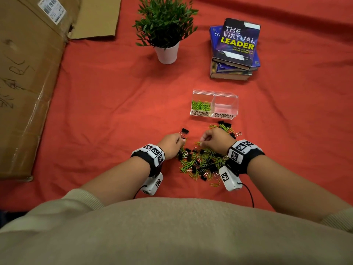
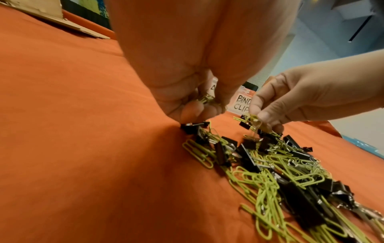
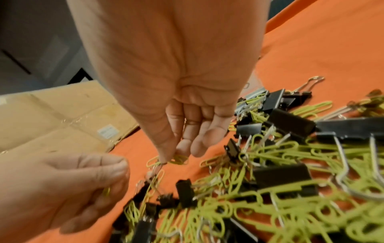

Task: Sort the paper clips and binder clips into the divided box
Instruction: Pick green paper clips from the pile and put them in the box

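A mixed pile (image 1: 202, 161) of green paper clips and black binder clips lies on the red cloth in front of me. My left hand (image 1: 180, 141) hovers at the pile's left edge, fingers curled round several green paper clips (image 2: 207, 98). My right hand (image 1: 203, 142) pinches green paper clips (image 3: 176, 160) between thumb and fingers just above the pile. Beyond the pile stands the clear divided box (image 1: 232, 96). Its left compartment, labelled PAPER CLIPS, holds green paper clips (image 1: 201, 106). The right compartment, labelled BINDER CLIPS, looks empty.
A lone binder clip (image 1: 185, 131) lies left of the pile, and more clips (image 1: 225, 128) are scattered toward the box. A potted plant (image 1: 166, 35), a stack of books (image 1: 235, 50) and flattened cardboard (image 1: 28, 83) sit farther off.
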The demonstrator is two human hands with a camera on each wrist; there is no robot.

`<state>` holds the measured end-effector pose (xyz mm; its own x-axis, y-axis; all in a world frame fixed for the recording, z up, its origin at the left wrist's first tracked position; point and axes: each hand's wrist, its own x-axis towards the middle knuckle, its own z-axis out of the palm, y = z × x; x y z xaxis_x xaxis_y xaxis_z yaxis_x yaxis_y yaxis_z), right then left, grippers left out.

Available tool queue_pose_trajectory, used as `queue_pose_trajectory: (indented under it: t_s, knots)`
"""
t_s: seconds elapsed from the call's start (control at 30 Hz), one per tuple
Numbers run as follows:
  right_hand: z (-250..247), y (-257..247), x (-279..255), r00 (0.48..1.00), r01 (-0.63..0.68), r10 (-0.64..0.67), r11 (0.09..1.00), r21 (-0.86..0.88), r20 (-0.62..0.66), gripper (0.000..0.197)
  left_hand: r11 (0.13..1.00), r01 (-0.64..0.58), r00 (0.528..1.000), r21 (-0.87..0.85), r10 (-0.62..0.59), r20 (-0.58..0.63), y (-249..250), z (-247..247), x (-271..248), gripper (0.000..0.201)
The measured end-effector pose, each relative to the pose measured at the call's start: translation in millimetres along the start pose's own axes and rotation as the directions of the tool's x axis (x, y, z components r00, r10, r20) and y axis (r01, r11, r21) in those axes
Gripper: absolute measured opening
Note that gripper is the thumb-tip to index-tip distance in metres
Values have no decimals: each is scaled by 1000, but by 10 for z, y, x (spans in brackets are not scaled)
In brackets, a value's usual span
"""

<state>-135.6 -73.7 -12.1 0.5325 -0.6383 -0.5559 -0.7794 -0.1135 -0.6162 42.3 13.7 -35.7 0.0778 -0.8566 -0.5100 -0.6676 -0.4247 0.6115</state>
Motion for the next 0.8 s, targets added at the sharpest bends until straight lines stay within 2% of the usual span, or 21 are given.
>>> queue_pose_trajectory:
  t_s: [0.1, 0.2, 0.3, 0.43, 0.53, 0.63, 0.7, 0.77, 0.8]
  knots:
    - [-121, -21, -5, 999, -35, 36, 992, 123, -5, 3, 1000, 8, 1000, -28, -8, -3, 12, -10, 24, 18]
    - [-286, -79, 33, 998, -57, 66, 952, 302, -19, 2, 993, 57, 998, -107, -53, 39, 25, -41, 50, 24]
    - [-466, -190, 149, 990, -25, 75, 931, 365, -123, 3, 996, 36, 999, -78, -34, 37, 34, -59, 46, 19]
    - [-611, -326, 493, 927, -76, 144, 977, 201, -346, 13, 999, -29, 999, 40, 28, 35, 8, -35, 0, 4]
    - [-611, -405, 679, 896, -105, 109, 994, 33, -430, 23, 976, -106, 993, 189, 94, 70, -25, -40, -18, 12]
    - [-592, -472, 677, 916, -105, 66, 991, -79, -395, 11, 946, -160, 985, 283, 134, 110, -41, -30, -26, 17]
    - [-543, -483, 596, 922, -62, 1, 987, -146, -387, 22, 933, -174, 983, 316, 146, 110, -35, -21, -29, 17]
    - [-405, -475, 449, 929, 17, -91, 979, -204, -359, 22, 928, -183, 982, 324, 158, 102, -38, -16, -31, 15]
    - [-291, -451, 376, 946, 61, -127, 973, -223, -298, 20, 929, -185, 982, 320, 162, 99, -40, -17, -32, 13]
